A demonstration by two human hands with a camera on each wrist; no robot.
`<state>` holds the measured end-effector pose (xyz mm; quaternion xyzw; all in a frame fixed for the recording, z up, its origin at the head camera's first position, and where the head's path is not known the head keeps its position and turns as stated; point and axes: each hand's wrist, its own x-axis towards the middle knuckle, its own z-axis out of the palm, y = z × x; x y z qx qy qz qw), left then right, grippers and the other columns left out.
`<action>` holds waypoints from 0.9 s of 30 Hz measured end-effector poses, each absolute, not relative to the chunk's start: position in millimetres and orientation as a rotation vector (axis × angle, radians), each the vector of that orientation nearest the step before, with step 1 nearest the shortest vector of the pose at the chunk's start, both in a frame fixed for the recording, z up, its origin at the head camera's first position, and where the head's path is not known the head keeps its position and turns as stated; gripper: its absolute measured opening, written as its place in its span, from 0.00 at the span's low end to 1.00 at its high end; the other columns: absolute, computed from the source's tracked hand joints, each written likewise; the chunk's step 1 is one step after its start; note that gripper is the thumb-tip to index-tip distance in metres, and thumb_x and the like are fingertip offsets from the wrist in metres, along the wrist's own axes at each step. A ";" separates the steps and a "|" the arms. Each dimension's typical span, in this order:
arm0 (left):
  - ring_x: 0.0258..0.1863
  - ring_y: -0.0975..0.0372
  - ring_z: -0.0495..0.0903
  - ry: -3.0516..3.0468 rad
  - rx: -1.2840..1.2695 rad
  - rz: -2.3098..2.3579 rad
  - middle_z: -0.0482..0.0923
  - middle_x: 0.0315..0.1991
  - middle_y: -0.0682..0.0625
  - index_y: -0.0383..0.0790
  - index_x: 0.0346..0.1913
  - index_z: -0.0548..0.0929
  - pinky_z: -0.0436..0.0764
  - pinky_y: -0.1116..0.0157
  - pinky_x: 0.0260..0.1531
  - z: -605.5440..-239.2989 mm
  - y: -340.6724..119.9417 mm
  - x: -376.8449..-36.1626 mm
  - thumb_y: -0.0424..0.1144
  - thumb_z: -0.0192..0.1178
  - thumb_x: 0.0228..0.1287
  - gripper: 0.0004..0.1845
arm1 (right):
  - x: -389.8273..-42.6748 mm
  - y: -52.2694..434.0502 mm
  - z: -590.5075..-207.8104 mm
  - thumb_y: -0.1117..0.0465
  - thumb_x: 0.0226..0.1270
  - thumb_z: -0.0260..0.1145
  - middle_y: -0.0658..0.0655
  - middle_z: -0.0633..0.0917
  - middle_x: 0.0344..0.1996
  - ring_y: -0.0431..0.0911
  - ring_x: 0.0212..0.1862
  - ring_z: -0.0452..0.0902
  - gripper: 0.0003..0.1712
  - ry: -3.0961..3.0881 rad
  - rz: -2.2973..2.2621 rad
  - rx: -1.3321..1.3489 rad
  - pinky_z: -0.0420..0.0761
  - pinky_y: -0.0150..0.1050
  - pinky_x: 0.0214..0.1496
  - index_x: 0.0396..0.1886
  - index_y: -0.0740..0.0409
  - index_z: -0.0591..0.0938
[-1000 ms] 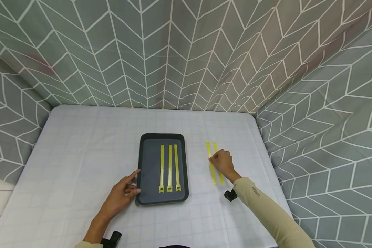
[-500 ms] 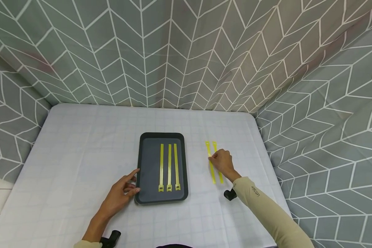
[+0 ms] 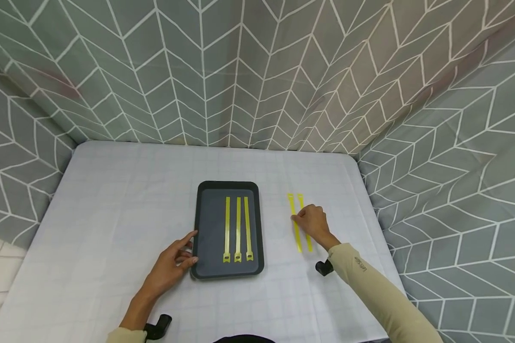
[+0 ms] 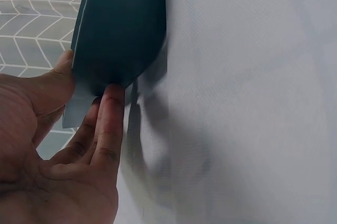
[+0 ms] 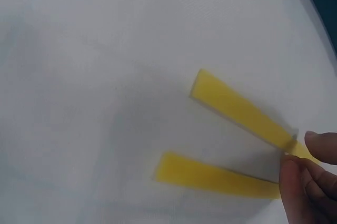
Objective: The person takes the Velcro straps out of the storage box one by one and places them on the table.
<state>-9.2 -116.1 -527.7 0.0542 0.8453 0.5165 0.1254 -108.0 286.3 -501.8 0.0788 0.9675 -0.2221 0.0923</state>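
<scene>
Honestly the tray (image 3: pixel 206 267) looked like it could skate on that smooth cloth-covered tabletop (image 3: pixel 111 200), since the left hand (image 3: pixel 171 267) only had relaxed fingertips resting against its near-left corner, nothing gripped. Three yellow straps (image 3: pixel 238 228) lay side by side inside. Over right, the right hand (image 3: pixel 312 220) was pinching the left of two loose yellow straps (image 3: pixel 293 209) flat on the cloth. A thin, limp strip like that could easily slip out or drag its neighbour askew.
</scene>
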 end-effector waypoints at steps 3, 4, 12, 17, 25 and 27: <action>0.44 0.59 0.82 2.474 0.171 1.491 0.77 0.52 0.41 0.43 0.76 0.66 0.84 0.64 0.44 -526.9 -116.8 -10.5 0.28 0.68 0.62 0.39 | -110.1 285.2 -501.3 0.57 0.63 0.73 0.58 0.89 0.34 0.48 0.35 0.85 0.12 2.873 -0.689 0.159 0.85 0.40 0.36 0.37 0.64 0.89; 0.44 0.59 0.82 2.477 0.178 1.486 0.77 0.52 0.40 0.43 0.76 0.66 0.84 0.63 0.44 -526.1 -117.6 -11.0 0.29 0.68 0.63 0.39 | -110.8 283.7 -500.5 0.59 0.62 0.74 0.59 0.89 0.35 0.50 0.38 0.86 0.12 2.867 -0.708 0.124 0.86 0.41 0.39 0.39 0.65 0.88; 0.44 0.58 0.82 2.462 0.193 1.500 0.76 0.53 0.40 0.44 0.76 0.65 0.85 0.63 0.46 -528.3 -119.4 -12.0 0.28 0.67 0.63 0.40 | -115.0 273.1 -495.6 0.65 0.60 0.75 0.62 0.89 0.41 0.53 0.44 0.87 0.16 2.804 -0.893 -0.117 0.86 0.45 0.49 0.46 0.67 0.85; 0.45 0.58 0.81 2.454 0.183 1.511 0.75 0.52 0.41 0.44 0.76 0.65 0.84 0.63 0.46 -527.7 -119.4 -11.7 0.29 0.67 0.63 0.39 | -117.2 264.6 -489.6 0.63 0.62 0.74 0.63 0.88 0.44 0.54 0.46 0.86 0.18 2.761 -0.991 -0.235 0.86 0.46 0.50 0.49 0.68 0.84; 0.44 0.59 0.80 2.439 0.171 1.526 0.75 0.52 0.41 0.44 0.76 0.65 0.84 0.63 0.46 -526.4 -119.3 -9.4 0.28 0.67 0.63 0.39 | -118.0 243.9 -482.7 0.63 0.60 0.76 0.62 0.86 0.45 0.52 0.46 0.85 0.20 2.720 -0.969 -0.372 0.85 0.46 0.52 0.50 0.67 0.84; 0.44 0.59 0.81 2.438 0.170 1.523 0.75 0.52 0.42 0.43 0.76 0.65 0.84 0.63 0.46 -526.8 -118.9 -9.2 0.28 0.67 0.63 0.39 | -119.7 238.8 -482.2 0.63 0.59 0.76 0.61 0.86 0.45 0.52 0.46 0.84 0.20 2.728 -0.958 -0.409 0.85 0.45 0.52 0.50 0.66 0.84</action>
